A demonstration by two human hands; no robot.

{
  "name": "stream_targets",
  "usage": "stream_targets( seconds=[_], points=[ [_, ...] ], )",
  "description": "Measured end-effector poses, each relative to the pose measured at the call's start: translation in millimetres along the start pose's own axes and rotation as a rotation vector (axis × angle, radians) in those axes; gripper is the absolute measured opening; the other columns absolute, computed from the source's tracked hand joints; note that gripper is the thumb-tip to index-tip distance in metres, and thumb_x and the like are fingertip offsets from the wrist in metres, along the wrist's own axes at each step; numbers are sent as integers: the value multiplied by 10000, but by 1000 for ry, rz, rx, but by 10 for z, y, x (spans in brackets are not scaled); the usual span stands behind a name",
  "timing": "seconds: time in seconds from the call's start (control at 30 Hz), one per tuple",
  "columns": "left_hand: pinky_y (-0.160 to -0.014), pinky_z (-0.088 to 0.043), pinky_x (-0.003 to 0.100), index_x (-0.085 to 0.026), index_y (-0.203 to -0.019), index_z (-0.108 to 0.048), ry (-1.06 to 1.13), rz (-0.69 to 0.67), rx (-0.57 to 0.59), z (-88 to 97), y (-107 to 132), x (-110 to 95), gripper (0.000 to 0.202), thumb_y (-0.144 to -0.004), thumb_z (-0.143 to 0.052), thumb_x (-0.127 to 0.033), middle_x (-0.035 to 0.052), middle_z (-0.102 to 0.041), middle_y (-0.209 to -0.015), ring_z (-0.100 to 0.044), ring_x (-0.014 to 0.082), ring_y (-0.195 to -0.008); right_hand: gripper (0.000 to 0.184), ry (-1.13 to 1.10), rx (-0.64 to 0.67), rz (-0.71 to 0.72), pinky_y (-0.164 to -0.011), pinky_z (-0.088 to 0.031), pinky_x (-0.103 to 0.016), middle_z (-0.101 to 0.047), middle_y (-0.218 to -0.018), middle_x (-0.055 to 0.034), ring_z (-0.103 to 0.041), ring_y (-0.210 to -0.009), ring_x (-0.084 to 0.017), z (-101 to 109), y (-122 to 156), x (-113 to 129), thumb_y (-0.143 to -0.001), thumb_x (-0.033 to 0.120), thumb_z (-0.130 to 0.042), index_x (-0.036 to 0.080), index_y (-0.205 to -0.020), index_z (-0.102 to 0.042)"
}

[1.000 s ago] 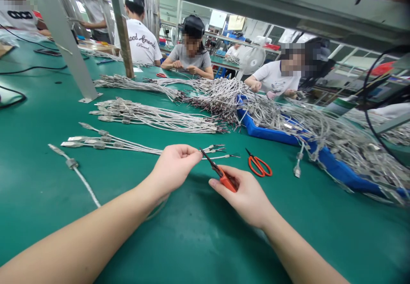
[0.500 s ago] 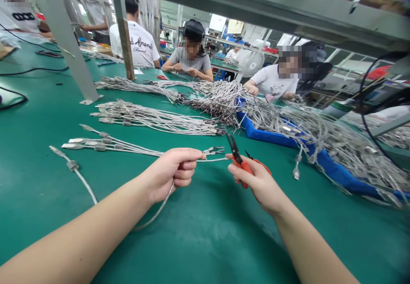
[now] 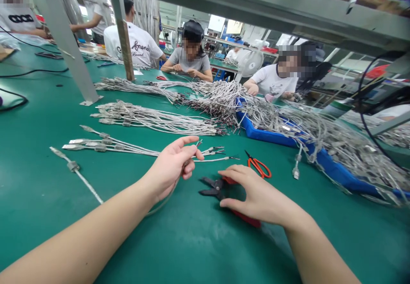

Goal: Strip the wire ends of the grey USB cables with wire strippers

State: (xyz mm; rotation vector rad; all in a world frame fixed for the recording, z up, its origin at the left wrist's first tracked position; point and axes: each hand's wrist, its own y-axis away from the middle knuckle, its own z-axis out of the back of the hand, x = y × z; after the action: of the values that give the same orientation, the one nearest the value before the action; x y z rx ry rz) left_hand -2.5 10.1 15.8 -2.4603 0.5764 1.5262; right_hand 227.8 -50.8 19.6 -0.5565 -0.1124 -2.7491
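Observation:
My left hand (image 3: pixel 173 164) pinches a thin grey cable (image 3: pixel 166 196) near its stripped end, and the cable trails back under my wrist. My right hand (image 3: pixel 256 194) lies over red-handled cutters (image 3: pixel 218 188) that rest on the green table (image 3: pixel 64 198), black jaws pointing left and spread apart. The fingers curl loosely over the handles. Just beyond my hands lie a few finished grey cables (image 3: pixel 128 147) with metal plugs at their left ends.
Orange scissors (image 3: pixel 258 165) lie right of the cable ends. A bundle of grey cables (image 3: pixel 153 119) lies further back, and a blue tray (image 3: pixel 333 164) overflows with cables at the right. Other people sit working across the table. A metal post (image 3: pixel 68 49) stands at the back left.
My right hand came down from the cable's end and set the cutters on the table. My left hand kept the cable and lifted its forefinger.

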Motion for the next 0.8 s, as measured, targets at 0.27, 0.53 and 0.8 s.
stream_targets(
  seconds=[0.27,0.53,0.8],
  points=[
    [-380,-185,159,-145,-764,-545,-56,119,21,-12,19,17,192,-847,-620,-301,13,-620,-691,-297,25,-429,353,-281,-110,-17,-877,-529,-377,-641,-1171,-96,-626,-1016,-245,-91,-41,184,-875,403,-603,215,-1173,-631],
    [-369,-189,152,-179,-861,-566,-156,186,146,-130,90,114,177,-857,-615,-349,-17,-595,-693,-336,31,-420,288,-991,-229,-126,-806,-528,-361,-724,-912,-61,-660,-859,-213,-321,-144,336,-827,352,-660,193,-1066,-688],
    [-382,-136,162,-147,-750,-560,-153,219,205,-164,132,110,220,-864,-610,-328,-2,-575,-670,-263,29,-441,203,-1206,-280,-168,-643,-449,-282,-650,-692,-11,-545,-637,-133,-341,-150,424,-812,362,-679,166,-808,-729]
  ],
)
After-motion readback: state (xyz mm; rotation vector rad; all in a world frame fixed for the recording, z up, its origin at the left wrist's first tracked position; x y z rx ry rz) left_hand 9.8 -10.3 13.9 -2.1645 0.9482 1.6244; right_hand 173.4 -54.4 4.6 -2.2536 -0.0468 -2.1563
